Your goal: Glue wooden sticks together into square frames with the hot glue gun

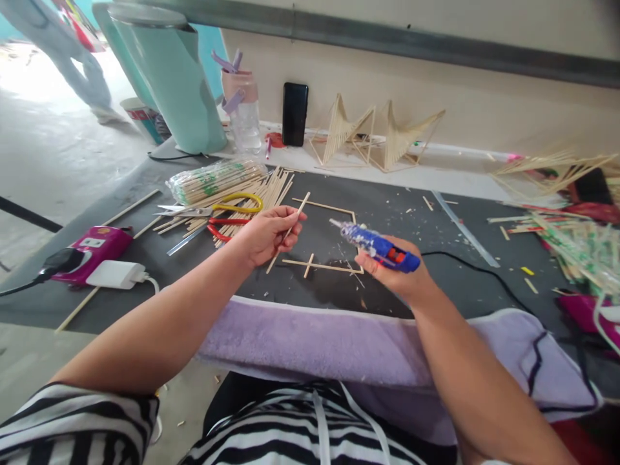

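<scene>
My left hand [278,234] is closed on a thin wooden stick [302,205], which slants up to the right. In my right hand [394,268] is a blue glue gun [375,244], its whitish nozzle pointing left toward the stick, apart from it. Between and below my hands, several sticks form an open-sided frame [334,267] on the dark tabletop. A short stick [309,265] crosses the frame's near side. Left of my left hand lie scissors [213,208] with one yellow and one red handle, over a pile of loose sticks [274,190].
A plastic-wrapped stick bundle [217,179], pink power strip [92,248], teal pitcher [167,77], bottle [243,110] and phone [295,115] stand or lie leftward and behind. Stick models [341,132] line the wall. A clear strip [465,227] and more sticks [581,248] lie right. A purple towel [310,332] covers the near edge.
</scene>
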{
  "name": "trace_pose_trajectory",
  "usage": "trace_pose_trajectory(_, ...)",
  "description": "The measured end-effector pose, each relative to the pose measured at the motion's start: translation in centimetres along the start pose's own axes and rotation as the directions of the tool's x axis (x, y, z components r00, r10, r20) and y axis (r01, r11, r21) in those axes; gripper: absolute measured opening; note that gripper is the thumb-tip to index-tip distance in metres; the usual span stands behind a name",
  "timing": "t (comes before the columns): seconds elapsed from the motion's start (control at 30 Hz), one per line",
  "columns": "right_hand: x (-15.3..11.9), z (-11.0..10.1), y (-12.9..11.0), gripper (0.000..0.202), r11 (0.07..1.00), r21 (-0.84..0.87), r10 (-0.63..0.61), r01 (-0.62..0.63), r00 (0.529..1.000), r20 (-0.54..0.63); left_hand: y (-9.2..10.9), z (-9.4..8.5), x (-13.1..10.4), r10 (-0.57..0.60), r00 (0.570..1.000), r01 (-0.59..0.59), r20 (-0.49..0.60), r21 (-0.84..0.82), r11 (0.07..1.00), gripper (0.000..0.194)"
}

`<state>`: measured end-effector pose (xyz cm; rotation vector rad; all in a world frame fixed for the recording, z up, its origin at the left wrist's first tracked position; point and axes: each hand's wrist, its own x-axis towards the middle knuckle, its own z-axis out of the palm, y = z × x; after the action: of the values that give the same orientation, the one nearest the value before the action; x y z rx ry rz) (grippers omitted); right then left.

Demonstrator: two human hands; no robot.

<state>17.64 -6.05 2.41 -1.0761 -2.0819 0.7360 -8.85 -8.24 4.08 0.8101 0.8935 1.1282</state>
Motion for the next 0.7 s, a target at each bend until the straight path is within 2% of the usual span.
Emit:
trace_pose_trajectory(0.07,-0.1,0.6,-0.9,0.024,0.993,-0.035,-0.108,0.113,0.987,0.122,0.0,-0.2,0.1,0.006,1.000,-0.006,-0.011,-0.022,1.000,0.007)
trace_pose_trajectory(0.13,0.0,0.9,-1.1,0.026,0.985,-0.078,-0.141,0.156,0.977,0.163,0.2,-0.3,0.1,0.008,1.000,-0.008,-0.012,-0.029,1.000,0.008)
trace_pose_trajectory(0.2,0.2,0.7,-0.5,0.027,0.986,-0.141,-0.081,0.091,0.994,0.078,0.4,-0.4,0.1,0.014,1.000,-0.014,-0.019,-0.026,1.000,0.010)
trace_pose_trajectory(0.23,0.4,0.5,0.2,0.028,0.984,-0.177,-0.031,0.030,1.000,-0.001,0.5,-0.5,0.1,0.015,1.000,-0.016,-0.027,-0.022,1.000,0.011)
trace_pose_trajectory(0.3,0.9,-0.4,1.9,0.031,0.963,-0.241,0.079,-0.122,0.981,-0.179,0.8,-0.6,0.1,0.011,0.999,-0.012,-0.048,-0.013,1.000,0.010)
trace_pose_trajectory(0.37,1.4,-1.6,3.9,0.036,0.897,-0.377,0.159,-0.232,0.964,-0.215,0.9,-0.7,0.2,0.005,0.998,-0.005,-0.066,-0.003,1.000,0.009)
trace_pose_trajectory(0.47,2.2,-2.9,6.5,0.043,0.745,-0.587,0.264,-0.315,0.949,-0.174,1.0,-0.8,0.3,-0.006,0.997,0.007,-0.073,0.006,1.000,0.007)
trace_pose_trajectory(0.53,2.4,-3.4,7.7,0.044,0.694,-0.643,0.321,-0.324,0.939,-0.126,1.0,-1.0,0.3,-0.017,0.998,0.018,-0.064,0.010,1.000,0.006)
trace_pose_trajectory(0.6,2.4,-3.8,8.4,0.046,0.671,-0.657,0.392,-0.342,0.917,-0.078,0.9,-1.4,0.4,-0.022,0.998,0.023,-0.051,0.016,1.000,0.006)
trace_pose_trajectory(0.7,2.0,-4.9,8.5,0.052,0.704,-0.634,0.430,-0.320,0.903,0.022,1.0,-2.0,0.6,-0.023,0.999,0.025,-0.040,0.040,0.999,0.007)
